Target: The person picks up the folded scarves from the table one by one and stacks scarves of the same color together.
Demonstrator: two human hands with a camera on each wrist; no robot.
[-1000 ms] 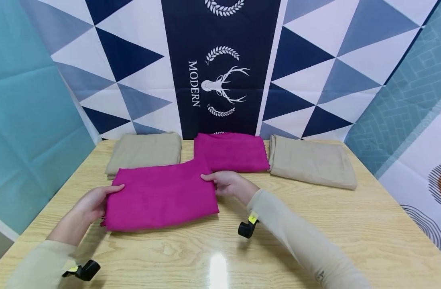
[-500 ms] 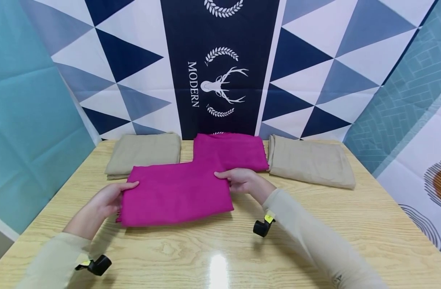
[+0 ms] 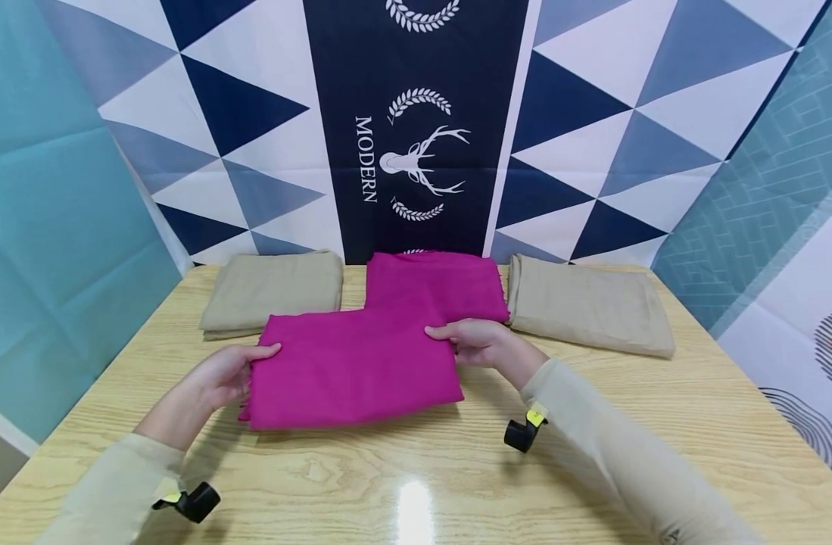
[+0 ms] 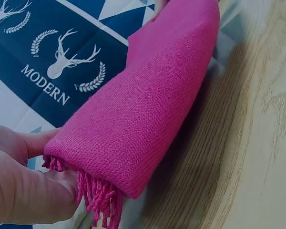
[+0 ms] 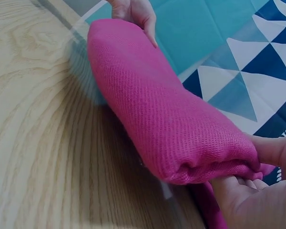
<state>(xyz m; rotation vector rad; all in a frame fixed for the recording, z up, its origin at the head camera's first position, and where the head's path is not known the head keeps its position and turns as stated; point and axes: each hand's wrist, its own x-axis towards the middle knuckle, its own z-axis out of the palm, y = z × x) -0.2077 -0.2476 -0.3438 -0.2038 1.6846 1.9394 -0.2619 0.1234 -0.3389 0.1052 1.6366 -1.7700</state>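
Observation:
A folded magenta scarf [image 3: 354,371] is held up off the table between both hands. My left hand [image 3: 226,372] grips its left end, thumb on top; in the left wrist view a twisted fringe [image 4: 97,195] hangs from that end beside the hand. At the opposite end my right hand [image 3: 482,343] pinches the scarf, thumb above and fingers beneath, and the right wrist view shows its folded layers [image 5: 209,167]. Behind it lies a second folded magenta scarf [image 3: 450,284], partly covered in the head view by the held one.
Two folded beige cloths lie along the back of the wooden table [image 3: 334,484]: a left beige cloth [image 3: 275,284] behind the held scarf and a right beige cloth [image 3: 586,303]. A patterned backdrop [image 3: 416,151] stands right behind them.
Both hands have carried the held scarf to the right across the table, still gripping its two ends. The other folded cloths have stayed in place.

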